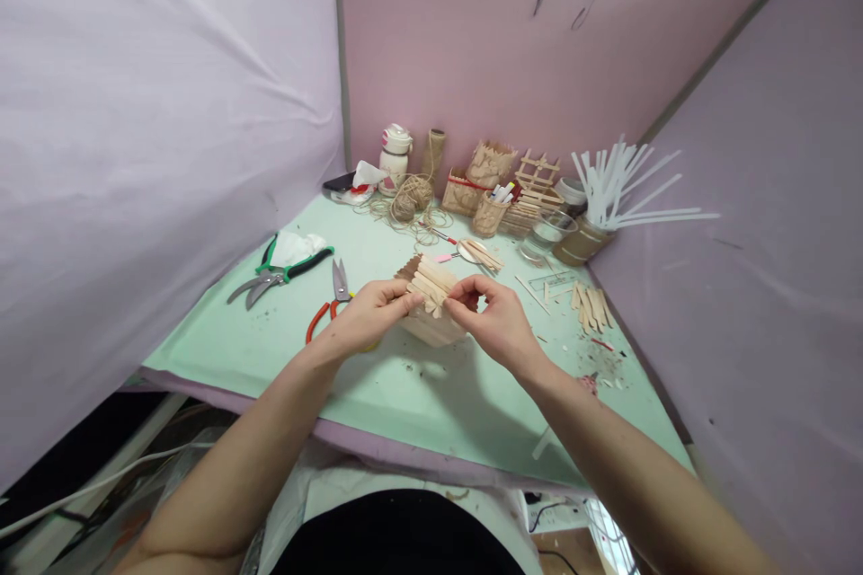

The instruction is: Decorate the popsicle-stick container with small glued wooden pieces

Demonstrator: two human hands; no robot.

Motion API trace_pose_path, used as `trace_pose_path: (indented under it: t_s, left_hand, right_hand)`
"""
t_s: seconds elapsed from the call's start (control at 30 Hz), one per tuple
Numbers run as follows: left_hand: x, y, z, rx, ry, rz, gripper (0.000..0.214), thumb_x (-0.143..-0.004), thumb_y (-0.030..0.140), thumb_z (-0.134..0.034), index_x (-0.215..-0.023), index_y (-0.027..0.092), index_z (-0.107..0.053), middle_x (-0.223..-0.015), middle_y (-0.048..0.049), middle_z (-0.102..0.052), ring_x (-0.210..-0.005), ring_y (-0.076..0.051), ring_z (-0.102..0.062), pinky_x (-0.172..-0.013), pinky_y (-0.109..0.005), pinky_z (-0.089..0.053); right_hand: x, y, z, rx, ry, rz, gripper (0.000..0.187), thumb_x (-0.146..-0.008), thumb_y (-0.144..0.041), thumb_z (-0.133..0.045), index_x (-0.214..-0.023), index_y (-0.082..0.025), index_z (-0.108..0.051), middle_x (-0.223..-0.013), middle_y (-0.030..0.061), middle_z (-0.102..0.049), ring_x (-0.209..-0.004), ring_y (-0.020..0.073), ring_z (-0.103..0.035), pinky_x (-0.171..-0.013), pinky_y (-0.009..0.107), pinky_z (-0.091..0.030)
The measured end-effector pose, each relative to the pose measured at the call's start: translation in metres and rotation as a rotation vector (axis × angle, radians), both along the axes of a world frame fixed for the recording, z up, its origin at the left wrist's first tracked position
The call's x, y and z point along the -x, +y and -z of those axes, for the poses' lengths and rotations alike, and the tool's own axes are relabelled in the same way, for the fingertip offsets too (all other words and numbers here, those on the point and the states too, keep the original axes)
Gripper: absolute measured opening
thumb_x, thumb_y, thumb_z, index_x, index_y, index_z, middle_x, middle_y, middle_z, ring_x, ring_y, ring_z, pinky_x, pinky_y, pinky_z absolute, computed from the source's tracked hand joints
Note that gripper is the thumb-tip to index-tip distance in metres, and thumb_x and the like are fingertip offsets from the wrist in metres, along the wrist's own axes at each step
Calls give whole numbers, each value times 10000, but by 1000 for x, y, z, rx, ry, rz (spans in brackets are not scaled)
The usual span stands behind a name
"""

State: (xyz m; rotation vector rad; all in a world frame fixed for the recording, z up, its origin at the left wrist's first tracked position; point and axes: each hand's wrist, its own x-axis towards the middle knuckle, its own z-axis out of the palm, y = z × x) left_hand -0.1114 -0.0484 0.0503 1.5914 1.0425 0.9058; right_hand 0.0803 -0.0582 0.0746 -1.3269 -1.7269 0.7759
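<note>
Both hands meet over a small box made of wooden craft sticks (pixel 435 331), held tilted just above the table. My left hand (pixel 376 310) grips the box's left side, thumb on the front and fingers behind. With thumb and fingertips pinched together, my right hand (pixel 497 319) is at the right part of the same face. Between the two thumbs are small pale wooden pieces (pixel 435 301) lying across the sticks; the right fingertips touch them. Left of the box lie red-handled scissors (pixel 341 280), partly hidden by my left hand.
Green-handled pruning shears (pixel 270 278) lie at left. Loose craft sticks (pixel 591 307) and scraps lie right. Along the back stand a twine ball (pixel 413 193), a white bottle (pixel 395 160), stick-made containers (pixel 491 163), a water-filled glass (pixel 539 241) and a jar of glue sticks (pixel 585 243).
</note>
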Motion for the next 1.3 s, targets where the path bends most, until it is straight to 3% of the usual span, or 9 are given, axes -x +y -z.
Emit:
trace_pose_path:
  t_s: [0.2,0.47,0.67,1.3]
  left_hand:
    - [1,0,1,31,-48,-7,363,-808,474,-543,-822,131,-660,-779,-35,-646,-768,-174,-565,-729,-283,-442]
    - [0,-3,-6,56,-106,4,355,-800,481,-573,-830,141,-668,-805,-35,-659,-764,-161,-567,-742,-279,-447]
    - [-2,-4,-5,24,-109,15,339,-808,468,-573,-829,145,-673,-824,-29,-659,-787,-159,-568,-745,-265,-447]
    - [-3,-7,-7,-58,-25,49,349,-847,445,-535,-846,130,-685,-824,-40,-681,-796,-168,-588,-755,-262,-455]
  right_hand:
    - [-3,-1,0,-11,52,20,63,-731,-251,-578,-726,-196,-609,-722,0,-613,-671,142,-524,-650,271,-425]
    - [-5,1,2,-73,215,58,165,-727,-234,-606,-818,-214,-469,-792,-4,-565,-697,135,-520,-672,275,-432]
    - [-4,-1,2,-74,78,11,229,-683,-232,-621,-843,-222,-457,-790,-19,-516,-688,139,-485,-648,274,-419]
    - [-5,-3,-1,-35,58,-2,256,-664,-239,-628,-843,-222,-445,-800,-17,-518,-683,136,-484,-647,282,-419]
